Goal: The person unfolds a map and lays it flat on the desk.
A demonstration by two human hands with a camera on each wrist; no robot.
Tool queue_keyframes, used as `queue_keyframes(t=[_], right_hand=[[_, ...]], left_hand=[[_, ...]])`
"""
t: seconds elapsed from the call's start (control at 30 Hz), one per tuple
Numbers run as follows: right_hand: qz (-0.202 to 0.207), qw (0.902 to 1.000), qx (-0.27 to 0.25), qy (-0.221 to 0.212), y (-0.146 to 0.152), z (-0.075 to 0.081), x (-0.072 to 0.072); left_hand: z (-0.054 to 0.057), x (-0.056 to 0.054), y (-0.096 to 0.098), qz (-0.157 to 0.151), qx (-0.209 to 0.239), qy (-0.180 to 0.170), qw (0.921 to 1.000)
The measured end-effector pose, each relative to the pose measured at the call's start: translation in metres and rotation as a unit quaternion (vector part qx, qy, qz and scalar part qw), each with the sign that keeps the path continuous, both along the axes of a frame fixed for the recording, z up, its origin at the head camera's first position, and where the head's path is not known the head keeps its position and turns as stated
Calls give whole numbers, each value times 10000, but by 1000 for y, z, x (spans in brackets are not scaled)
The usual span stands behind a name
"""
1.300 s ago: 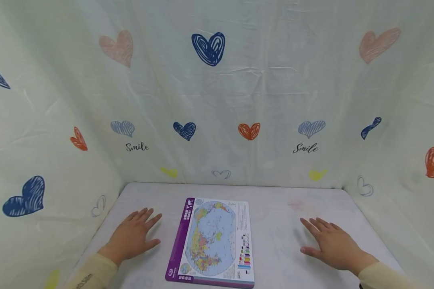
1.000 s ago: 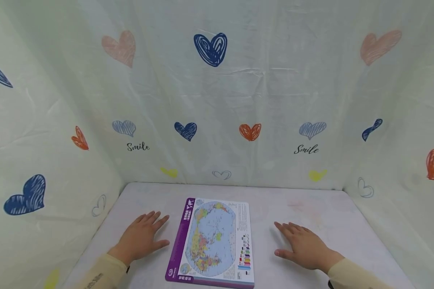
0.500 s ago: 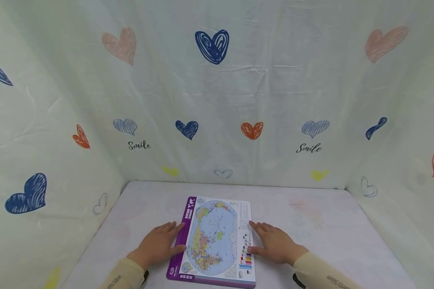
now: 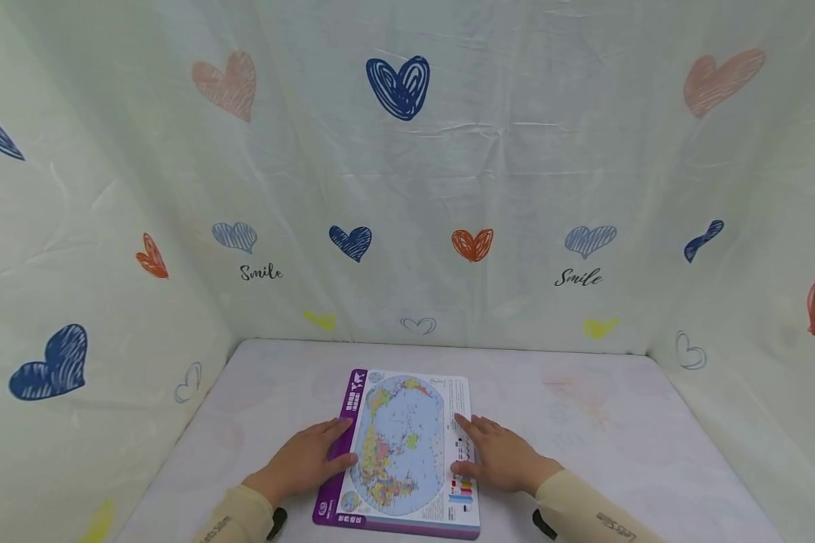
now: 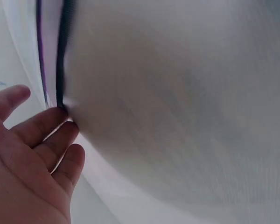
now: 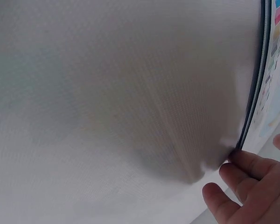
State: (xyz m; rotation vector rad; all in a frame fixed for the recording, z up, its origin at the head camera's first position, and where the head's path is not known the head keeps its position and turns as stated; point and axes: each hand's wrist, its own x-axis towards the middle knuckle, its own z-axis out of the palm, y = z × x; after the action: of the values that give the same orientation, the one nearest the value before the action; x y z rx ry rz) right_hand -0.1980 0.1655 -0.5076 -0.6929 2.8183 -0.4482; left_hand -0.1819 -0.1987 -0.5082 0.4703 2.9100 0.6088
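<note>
A flat, thick world map board [image 4: 407, 422] lies on the table, with a purple band [image 4: 333, 483] along its left side. My left hand [image 4: 302, 460] rests at the board's left edge, its thumb and forefinger reaching over the purple band. On the opposite side, my right hand [image 4: 502, 456] overlaps the white margin with thumb and forefinger. Fingertips of the left hand [image 5: 32, 158] meet the layered edge in the left wrist view. In the right wrist view, a fingertip of the right hand [image 6: 252, 186] is right at the board's dark edge [image 6: 256, 79]. Fingers on both hands look fairly straight.
A whitish cloth covers the table [image 4: 618, 430]. Behind and at both sides hangs a pale curtain [image 4: 530, 173] printed with hearts and "Smile" lettering. Black bands show at both wrists, near the cream sleeves [image 4: 577, 505].
Both hands have moved inward from either side to the board's edges, the right hand travelling farther. Over the last half second they slid slightly further onto the margins. The board stays in place.
</note>
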Motion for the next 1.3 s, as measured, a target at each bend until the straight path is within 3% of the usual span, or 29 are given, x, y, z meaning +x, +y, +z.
queue_keyframes(t=[0.47, 0.7, 0.87, 1.1, 1.3], right_hand=[[-317, 9990, -247, -219, -3, 4, 0], [-268, 9976, -639, 12, -1, 0, 6], [-228, 9944, -1030, 91, -1, -1, 8], [-538, 9825, -1771, -218, -4, 0, 6], [-667, 9620, -2474, -942, -1, 2, 2]], left_hand=[[1, -3, 0, 363, 675, -162, 9969], [2, -4, 0, 402, 979, -27, 9944], [1, -6, 0, 588, 1208, -105, 9909], [2, -8, -1, 857, 1679, -498, 9808], [4, -11, -4, 531, 1901, -800, 9771]])
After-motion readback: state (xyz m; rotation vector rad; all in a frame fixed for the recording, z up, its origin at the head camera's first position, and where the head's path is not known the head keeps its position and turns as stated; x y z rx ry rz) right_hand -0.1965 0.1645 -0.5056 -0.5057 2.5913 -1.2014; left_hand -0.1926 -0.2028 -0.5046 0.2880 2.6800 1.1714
